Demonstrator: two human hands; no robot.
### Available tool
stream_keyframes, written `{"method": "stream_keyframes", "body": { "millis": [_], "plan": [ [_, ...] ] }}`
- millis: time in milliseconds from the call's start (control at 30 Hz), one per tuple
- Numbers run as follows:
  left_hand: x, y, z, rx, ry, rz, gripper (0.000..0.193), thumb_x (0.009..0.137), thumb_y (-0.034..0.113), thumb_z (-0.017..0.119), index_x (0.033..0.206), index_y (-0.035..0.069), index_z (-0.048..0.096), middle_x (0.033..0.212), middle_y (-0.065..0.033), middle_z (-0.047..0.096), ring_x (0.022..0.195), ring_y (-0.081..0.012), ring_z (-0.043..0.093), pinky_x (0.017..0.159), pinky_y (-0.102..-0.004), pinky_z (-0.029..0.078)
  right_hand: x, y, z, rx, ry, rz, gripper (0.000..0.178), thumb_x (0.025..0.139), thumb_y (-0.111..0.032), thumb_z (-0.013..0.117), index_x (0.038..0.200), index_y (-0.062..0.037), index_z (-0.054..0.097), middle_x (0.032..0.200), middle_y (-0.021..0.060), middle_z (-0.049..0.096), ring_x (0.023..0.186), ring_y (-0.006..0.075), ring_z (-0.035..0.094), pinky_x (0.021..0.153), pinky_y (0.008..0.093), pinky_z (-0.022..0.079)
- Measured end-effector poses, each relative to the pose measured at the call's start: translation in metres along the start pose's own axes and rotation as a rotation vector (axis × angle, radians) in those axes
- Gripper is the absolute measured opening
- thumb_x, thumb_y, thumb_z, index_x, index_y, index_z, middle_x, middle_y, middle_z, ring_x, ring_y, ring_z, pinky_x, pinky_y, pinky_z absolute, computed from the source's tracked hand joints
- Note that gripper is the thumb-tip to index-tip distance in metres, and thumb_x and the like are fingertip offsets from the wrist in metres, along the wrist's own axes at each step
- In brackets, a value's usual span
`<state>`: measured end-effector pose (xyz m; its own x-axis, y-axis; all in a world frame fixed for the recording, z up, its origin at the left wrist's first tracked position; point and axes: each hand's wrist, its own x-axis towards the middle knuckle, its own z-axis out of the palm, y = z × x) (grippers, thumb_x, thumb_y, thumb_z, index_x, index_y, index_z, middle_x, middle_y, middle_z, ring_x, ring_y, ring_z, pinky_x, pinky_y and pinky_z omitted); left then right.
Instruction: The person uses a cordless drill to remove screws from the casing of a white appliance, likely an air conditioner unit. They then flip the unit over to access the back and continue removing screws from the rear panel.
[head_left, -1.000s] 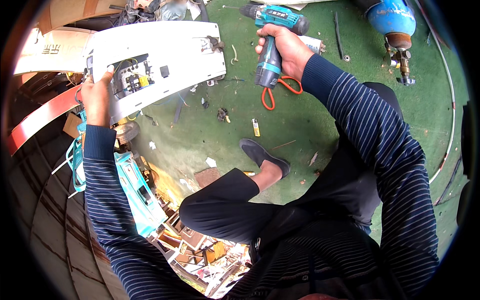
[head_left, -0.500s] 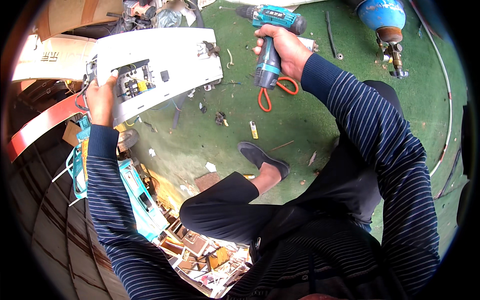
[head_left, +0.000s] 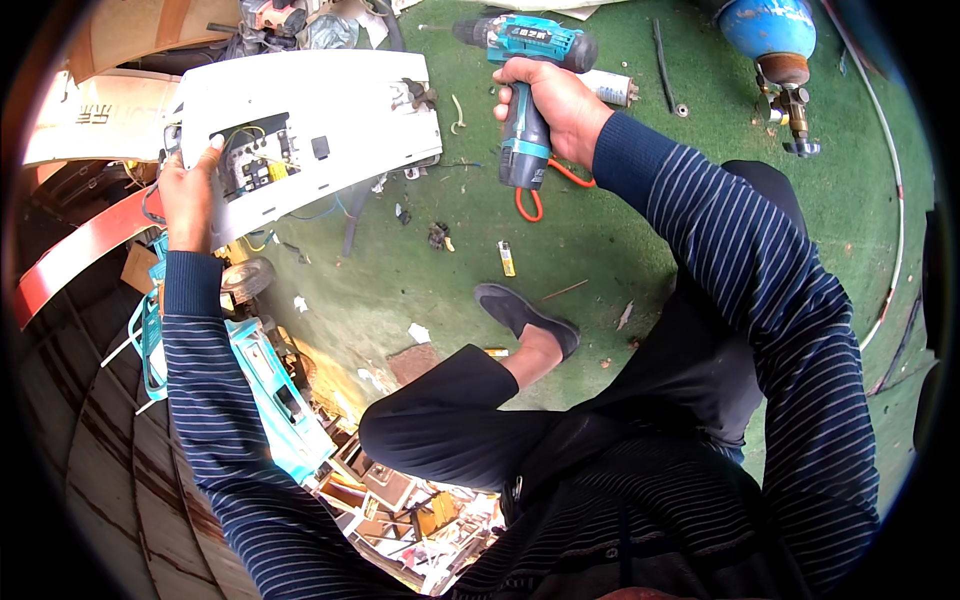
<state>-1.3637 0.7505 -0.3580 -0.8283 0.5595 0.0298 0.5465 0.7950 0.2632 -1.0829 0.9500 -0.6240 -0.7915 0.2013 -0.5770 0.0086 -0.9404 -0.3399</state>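
My left hand [head_left: 190, 195] grips the near left end of a long white appliance housing [head_left: 340, 100], thumb on its face and fingers hidden behind. Beside the thumb, a cutout in the housing shows a terminal block [head_left: 262, 172] with wires and a yellow part. A small dark square [head_left: 320, 147] sits on the white face. My right hand [head_left: 560, 105] is wrapped round the handle of a teal and black cordless drill [head_left: 525, 42]. Its bit points left, above the housing's right end. An orange-red cord loop [head_left: 528, 208] hangs below the drill's battery.
A blue gas cylinder [head_left: 768, 30] with a brass valve lies at the top right, near a pale hose [head_left: 900, 200]. A silver can-shaped part [head_left: 612, 88] is behind my right hand. A yellow lighter [head_left: 506, 259] and scraps lie on the green floor. Cardboard [head_left: 100, 120] leans at left.
The drill and my right hand have shifted slightly left and down, uncovering more of the silver part. My left hand and the white housing have also moved a little left.
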Motion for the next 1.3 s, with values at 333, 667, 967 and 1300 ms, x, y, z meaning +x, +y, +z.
{"method": "stream_keyframes", "body": {
  "millis": [333, 667, 967, 1300],
  "plan": [
    [-0.016, -0.013, 0.01, -0.055, 0.019, 0.095, 0.038, 0.089, 0.023, 0.077, 0.107, -0.009, 0.066, 0.094, -0.0095, 0.073, 0.084, -0.0115, 0.062, 0.079, -0.0277, 0.049, 0.002, 0.007, -0.003, -0.034, 0.025, 0.042, 0.017, 0.091, -0.015, 0.061, 0.103, -0.0039, 0.061, 0.079, 0.0028, 0.062, 0.069, 0.0151, 0.065, 0.065, 0.0312, 0.055],
    [-0.015, -0.014, 0.008, -0.072, 0.038, 0.083, 0.032, 0.09, 0.02, 0.077, 0.106, -0.006, 0.066, 0.097, -0.0096, 0.073, 0.085, -0.0111, 0.064, 0.08, -0.0268, 0.05, 0.006, 0.02, 0.002, -0.115, -0.049, 0.119, 0.018, 0.09, -0.017, 0.063, 0.105, -0.0068, 0.06, 0.081, 0.0014, 0.06, 0.07, 0.0137, 0.064, 0.064, 0.0328, 0.055],
    [-0.016, -0.008, 0.006, -0.108, -0.002, 0.015, 0.032, 0.091, 0.017, 0.074, 0.112, -0.006, 0.065, 0.104, -0.0116, 0.073, 0.09, -0.0141, 0.066, 0.084, -0.0284, 0.051, 0.019, 0.037, 0.007, -0.187, -0.151, 0.195, 0.014, 0.087, -0.017, 0.067, 0.095, -0.0076, 0.06, 0.077, 0.0021, 0.062, 0.064, 0.0143, 0.064, 0.06, 0.0315, 0.055],
    [-0.016, -0.015, 0.003, -0.12, -0.035, -0.039, 0.037, 0.094, 0.017, 0.071, 0.124, -0.003, 0.063, 0.115, -0.008, 0.071, 0.101, -0.013, 0.063, 0.093, -0.0287, 0.046, 0.031, 0.043, -0.013, -0.214, -0.145, 0.23, 0.015, 0.087, -0.016, 0.065, 0.097, -0.0063, 0.059, 0.077, 0.0027, 0.062, 0.064, 0.0146, 0.064, 0.06, 0.0306, 0.055]
  ]
}}
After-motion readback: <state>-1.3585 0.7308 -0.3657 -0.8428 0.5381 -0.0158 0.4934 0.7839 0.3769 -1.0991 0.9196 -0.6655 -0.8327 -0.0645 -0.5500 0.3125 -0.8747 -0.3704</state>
